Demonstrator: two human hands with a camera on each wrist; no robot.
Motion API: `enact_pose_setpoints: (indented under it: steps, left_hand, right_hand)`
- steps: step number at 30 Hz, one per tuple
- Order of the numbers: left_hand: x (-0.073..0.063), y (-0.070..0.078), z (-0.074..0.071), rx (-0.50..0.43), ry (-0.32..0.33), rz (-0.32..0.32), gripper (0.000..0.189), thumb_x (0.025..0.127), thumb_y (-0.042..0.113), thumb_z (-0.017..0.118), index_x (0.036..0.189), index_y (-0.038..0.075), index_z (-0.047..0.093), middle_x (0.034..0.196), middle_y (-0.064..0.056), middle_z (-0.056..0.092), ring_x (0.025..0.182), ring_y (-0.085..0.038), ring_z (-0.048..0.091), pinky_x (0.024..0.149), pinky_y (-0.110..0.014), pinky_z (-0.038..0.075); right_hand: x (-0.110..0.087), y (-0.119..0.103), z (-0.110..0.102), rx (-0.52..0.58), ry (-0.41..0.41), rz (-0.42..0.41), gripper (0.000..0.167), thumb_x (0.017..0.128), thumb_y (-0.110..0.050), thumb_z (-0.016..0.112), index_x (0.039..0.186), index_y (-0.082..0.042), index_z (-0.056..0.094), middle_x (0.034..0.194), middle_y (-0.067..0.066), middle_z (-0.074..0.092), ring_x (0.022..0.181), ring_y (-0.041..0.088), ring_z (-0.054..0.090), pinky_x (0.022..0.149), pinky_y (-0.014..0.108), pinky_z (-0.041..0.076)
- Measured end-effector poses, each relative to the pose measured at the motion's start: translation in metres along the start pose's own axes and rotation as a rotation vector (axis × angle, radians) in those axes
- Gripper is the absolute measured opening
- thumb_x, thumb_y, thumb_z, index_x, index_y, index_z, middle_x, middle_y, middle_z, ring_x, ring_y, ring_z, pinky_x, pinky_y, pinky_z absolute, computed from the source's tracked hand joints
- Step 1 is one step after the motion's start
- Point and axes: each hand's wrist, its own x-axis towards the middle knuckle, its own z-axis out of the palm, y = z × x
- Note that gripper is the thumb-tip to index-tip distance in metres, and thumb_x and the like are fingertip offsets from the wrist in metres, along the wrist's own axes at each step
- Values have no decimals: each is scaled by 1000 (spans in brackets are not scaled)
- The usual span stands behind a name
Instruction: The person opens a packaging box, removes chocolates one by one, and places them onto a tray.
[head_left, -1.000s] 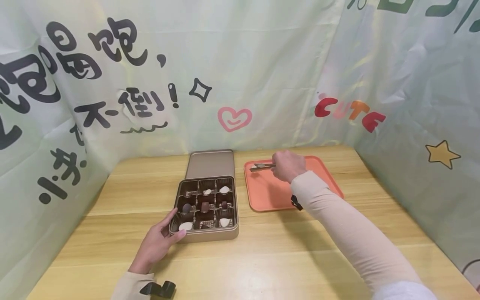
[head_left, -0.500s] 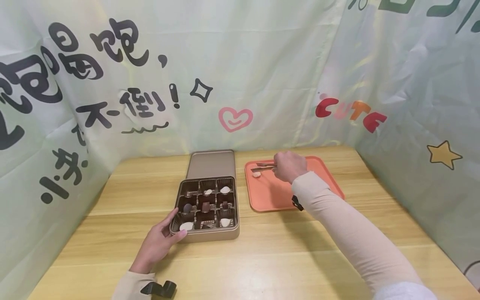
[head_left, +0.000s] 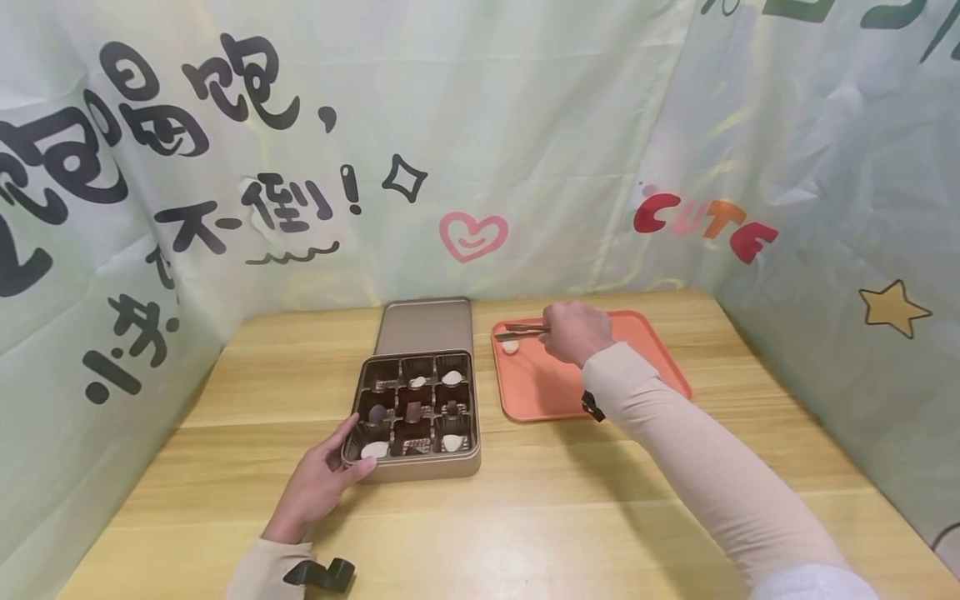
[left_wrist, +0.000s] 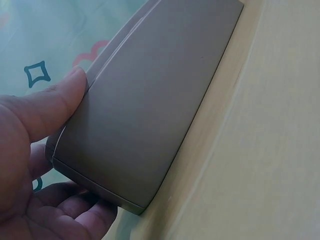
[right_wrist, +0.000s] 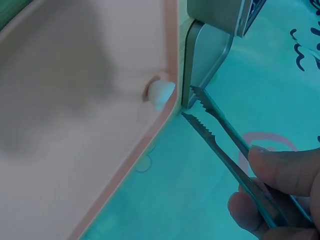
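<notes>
My left hand point(head_left: 318, 487) grips the near left corner of a brown tin box point(head_left: 442, 469), thumb on the front rim and fingers at the side. Inside the box a divided plastic insert holds white pieces and dark chocolate-like pieces, such as a round one point(head_left: 377, 413). My right hand point(head_left: 577, 332) holds metal tongs point(right_wrist: 220, 150) with serrated tips, pinched between thumb and fingers. The tongs' arms stand apart with nothing between them. Close to their tips, a small rounded white piece point(right_wrist: 161, 93) lies by the rim of the orange tray point(head_left: 525, 400).
The box's lid point(head_left: 425, 327) lies flat behind the box. A wooden table point(head_left: 540, 508) carries everything, and printed cloth walls point(head_left: 540, 125) rise along its back and sides. The tray sits to the right of the box with a narrow gap between.
The white piece, at first mostly hidden at the tongs' tips, now lies in plain view on the tray. The tongs' arms have spread and shifted slightly away from it. My left hand stays put.
</notes>
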Motion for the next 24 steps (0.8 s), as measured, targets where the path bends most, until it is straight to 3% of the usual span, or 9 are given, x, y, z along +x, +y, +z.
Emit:
enact_pose_setpoints:
  steps: [24]
  left_hand:
    - [-1,1,0,-3,-4,1,80,87,27,74,153,13,31,151,-21,32,133,-34,40,109,-40,33]
  right_hand:
    - [-4,-27,-1,83,28,-73,12,89,-27,71,87,-15,69,76,-3,64,65,17,59,49,33,47]
